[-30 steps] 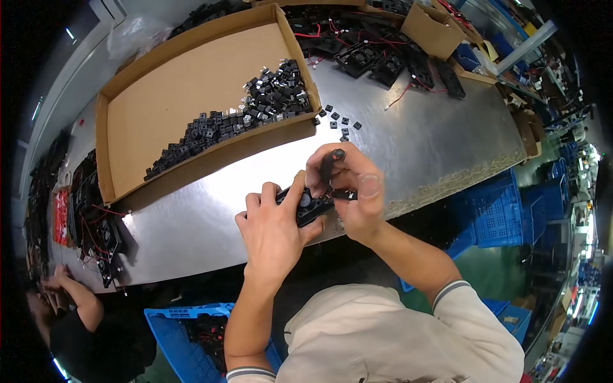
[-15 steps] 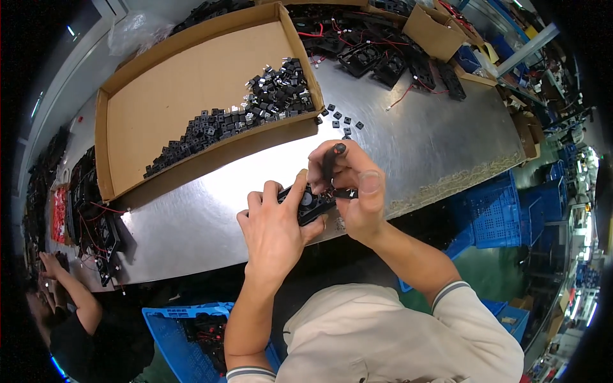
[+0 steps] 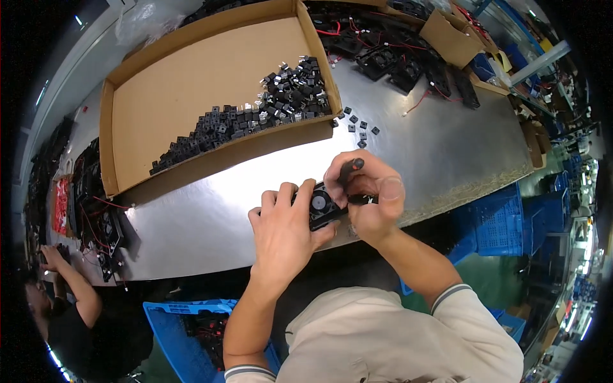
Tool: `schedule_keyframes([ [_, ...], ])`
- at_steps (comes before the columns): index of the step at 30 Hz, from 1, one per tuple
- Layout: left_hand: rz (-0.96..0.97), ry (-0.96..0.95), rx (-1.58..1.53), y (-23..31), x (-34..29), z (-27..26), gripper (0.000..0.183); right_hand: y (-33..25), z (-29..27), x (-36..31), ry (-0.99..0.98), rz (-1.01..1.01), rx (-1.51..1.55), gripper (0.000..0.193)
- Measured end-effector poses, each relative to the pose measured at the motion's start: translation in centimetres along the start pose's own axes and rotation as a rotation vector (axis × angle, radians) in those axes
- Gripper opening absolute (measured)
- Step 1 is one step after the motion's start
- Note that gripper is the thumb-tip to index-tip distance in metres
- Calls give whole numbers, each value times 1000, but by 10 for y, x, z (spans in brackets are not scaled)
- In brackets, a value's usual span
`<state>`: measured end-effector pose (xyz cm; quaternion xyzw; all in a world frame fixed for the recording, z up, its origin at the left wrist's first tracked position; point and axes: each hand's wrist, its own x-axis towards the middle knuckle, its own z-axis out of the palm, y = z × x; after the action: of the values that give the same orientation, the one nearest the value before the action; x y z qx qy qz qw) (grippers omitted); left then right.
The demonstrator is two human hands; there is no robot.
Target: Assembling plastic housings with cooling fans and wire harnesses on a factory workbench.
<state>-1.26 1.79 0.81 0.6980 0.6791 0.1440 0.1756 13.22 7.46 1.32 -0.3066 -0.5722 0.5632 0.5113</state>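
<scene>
My left hand (image 3: pixel 281 225) is closed on the left side of a black fan unit (image 3: pixel 318 203), fingers over its far edge and thumb along its near edge. The unit's round grey hub shows between thumb and fingers. At its right end, my right hand (image 3: pixel 377 214) curls around a tool with black handles (image 3: pixel 348 171), one of them with a reddish mark near its tip. The tool's working end and the spot it meets are hidden by my fingers. Just beyond my right hand, several small black square parts (image 3: pixel 363 125) lie loose on the metal table (image 3: pixel 211 223).
A shallow cardboard tray (image 3: pixel 220 153) with a heap of small black parts (image 3: pixel 223 124) stands beyond my hands. Black fan units with red wires (image 3: pixel 405 73) lie at the far right, more at left (image 3: pixel 108 236). Blue crates (image 3: pixel 498 230) flank the table; a co-worker's arm (image 3: pixel 80 287) reaches in at left.
Against the table, both hands have stayed in nearly the same place with the fan unit. My right hand has shifted slightly over it, so more of the hub shows. The whole view has swung a little.
</scene>
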Motion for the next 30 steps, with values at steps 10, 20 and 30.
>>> schedule_keyframes([
  [10,527,-250,-103,-41,56,-18,71,-4,-42,43,-878,166,538,85],
  [20,350,-102,11,-31,22,-7,71,-10,-46,23,-573,171,314,105],
  [30,12,215,-106,-3,-31,19,73,-14,-38,-3,-37,182,732,96],
])
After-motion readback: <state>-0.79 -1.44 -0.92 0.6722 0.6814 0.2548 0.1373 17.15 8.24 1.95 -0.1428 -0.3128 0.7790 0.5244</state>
